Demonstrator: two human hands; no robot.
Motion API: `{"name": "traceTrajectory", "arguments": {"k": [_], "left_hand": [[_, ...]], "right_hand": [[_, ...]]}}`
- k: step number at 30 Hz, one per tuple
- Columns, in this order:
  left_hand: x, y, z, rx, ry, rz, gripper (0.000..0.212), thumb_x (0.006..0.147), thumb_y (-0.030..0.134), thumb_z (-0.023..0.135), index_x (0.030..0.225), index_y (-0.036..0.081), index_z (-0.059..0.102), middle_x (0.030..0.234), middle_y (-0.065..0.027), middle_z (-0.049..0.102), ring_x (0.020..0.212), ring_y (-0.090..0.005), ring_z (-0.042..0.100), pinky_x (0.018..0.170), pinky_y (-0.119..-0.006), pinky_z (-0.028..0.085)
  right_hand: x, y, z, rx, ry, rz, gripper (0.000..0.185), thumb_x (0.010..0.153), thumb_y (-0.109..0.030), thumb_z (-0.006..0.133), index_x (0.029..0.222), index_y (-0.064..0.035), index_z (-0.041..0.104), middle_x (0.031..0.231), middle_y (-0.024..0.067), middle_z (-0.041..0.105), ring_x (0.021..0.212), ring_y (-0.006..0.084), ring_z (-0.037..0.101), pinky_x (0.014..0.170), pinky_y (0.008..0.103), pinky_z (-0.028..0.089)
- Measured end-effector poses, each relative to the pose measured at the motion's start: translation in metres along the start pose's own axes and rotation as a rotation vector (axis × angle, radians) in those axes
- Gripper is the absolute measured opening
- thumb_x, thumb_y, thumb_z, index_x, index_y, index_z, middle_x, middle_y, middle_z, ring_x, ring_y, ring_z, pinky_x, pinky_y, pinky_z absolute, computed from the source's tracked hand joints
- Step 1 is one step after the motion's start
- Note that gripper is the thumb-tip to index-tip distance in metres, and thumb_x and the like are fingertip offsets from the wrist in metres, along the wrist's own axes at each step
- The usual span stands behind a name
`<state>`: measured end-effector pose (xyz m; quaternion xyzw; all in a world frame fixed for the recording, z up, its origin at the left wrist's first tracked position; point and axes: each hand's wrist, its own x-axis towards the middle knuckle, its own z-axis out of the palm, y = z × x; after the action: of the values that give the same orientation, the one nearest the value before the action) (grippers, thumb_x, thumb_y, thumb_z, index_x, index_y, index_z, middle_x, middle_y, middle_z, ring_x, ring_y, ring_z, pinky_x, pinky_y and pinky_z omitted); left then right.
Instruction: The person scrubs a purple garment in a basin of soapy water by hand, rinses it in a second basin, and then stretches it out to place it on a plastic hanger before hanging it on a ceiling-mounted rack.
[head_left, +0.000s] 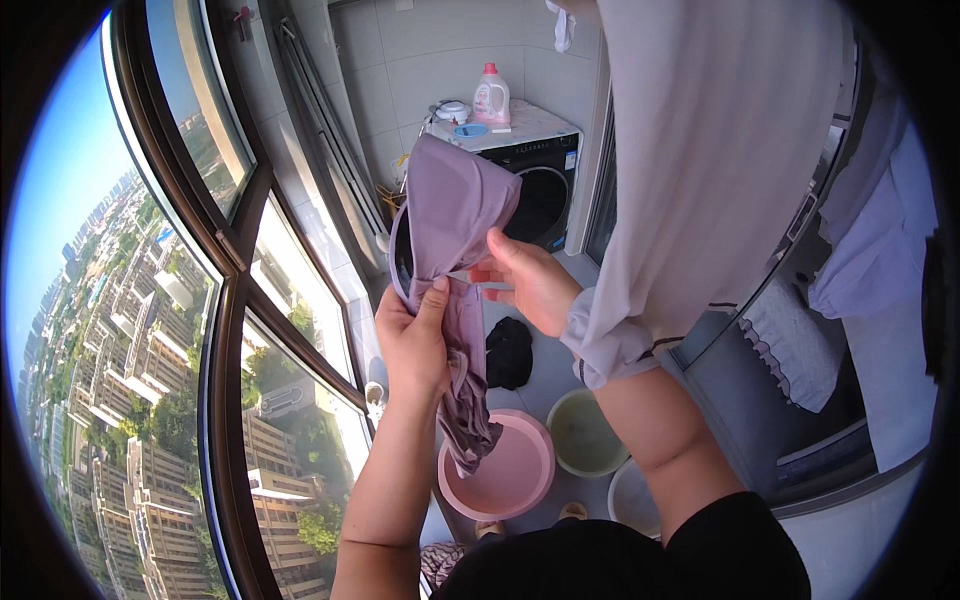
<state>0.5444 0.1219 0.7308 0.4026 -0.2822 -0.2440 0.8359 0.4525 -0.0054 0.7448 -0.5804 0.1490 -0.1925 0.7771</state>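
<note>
A mauve garment with a wide brim-like top part (457, 202) is held up in front of me, and its crumpled lower end hangs over a pink plastic basin (517, 480). My left hand (416, 334) pinches its gathered middle between thumb and fingers. Just right of the cloth is my right hand (525, 281), fingers apart and thumb up near the garment's edge; whether its fingertips touch the cloth is unclear. The end of a pale hanging cloth (675, 172) lies bunched around my right wrist.
Behind stands a black front-loading washing machine (566, 161) with a pink-capped detergent bottle (492, 97) on top. Black cloth (508, 352) lies on the floor. A green basin (585, 435) and a whitish basin (634, 499) are right of the pink one. Windows (225, 262) line the left side.
</note>
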Motion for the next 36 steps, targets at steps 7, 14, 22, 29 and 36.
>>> {"name": "traceTrajectory", "arguments": {"k": [7,14,22,29,36], "left_hand": [[0.0,0.029,0.033,-0.216,-0.192,-0.138,0.033,0.083,0.02,0.06,0.109,0.002,0.048,0.105,-0.0084,0.056,0.095,-0.0172,0.054,0.082,-0.03,0.044],[0.017,0.023,-0.004,-0.077,-0.332,-0.157,0.026,0.083,0.01,0.059,0.106,0.001,0.052,0.104,-0.0068,0.059,0.095,-0.0155,0.053,0.087,-0.03,0.039],[0.024,0.044,-0.016,0.004,-0.413,-0.238,0.021,0.078,0.017,0.066,0.091,0.003,0.056,0.085,-0.0045,0.06,0.079,-0.013,0.057,0.075,-0.027,0.046],[0.048,0.085,-0.009,0.139,-0.428,-0.013,0.014,0.084,0.016,0.059,0.089,0.003,0.056,0.082,-0.0038,0.06,0.076,-0.0118,0.055,0.074,-0.026,0.045],[0.048,0.05,0.037,0.533,-0.319,0.03,0.021,0.085,0.022,0.059,0.089,0.002,0.055,0.076,0.0001,0.056,0.072,-0.0062,0.05,0.069,-0.022,0.041]], "right_hand": [[-0.049,0.017,0.04,-0.632,0.244,-0.537,0.034,0.078,-0.018,0.067,0.105,-0.0002,0.056,0.095,0.0064,0.062,0.084,0.0124,0.058,0.075,0.0264,0.045],[-0.081,-0.001,0.008,-0.826,0.46,-0.355,0.025,0.084,-0.019,0.058,0.1,0.0,0.059,0.087,0.0046,0.063,0.077,0.0106,0.057,0.072,0.0259,0.045],[-0.105,-0.044,-0.05,-0.774,0.668,-0.504,0.026,0.083,-0.019,0.059,0.1,0.0,0.06,0.086,0.0046,0.063,0.077,0.0111,0.057,0.072,0.0263,0.045],[-0.132,-0.076,-0.089,-0.729,0.716,-0.571,0.026,0.082,-0.02,0.06,0.099,-0.0001,0.06,0.086,0.0046,0.063,0.077,0.0116,0.057,0.072,0.0266,0.045],[-0.14,-0.082,-0.089,-0.764,0.587,-0.537,0.026,0.082,-0.02,0.061,0.098,-0.0001,0.06,0.085,0.0047,0.063,0.077,0.012,0.057,0.072,0.0268,0.045]]}}
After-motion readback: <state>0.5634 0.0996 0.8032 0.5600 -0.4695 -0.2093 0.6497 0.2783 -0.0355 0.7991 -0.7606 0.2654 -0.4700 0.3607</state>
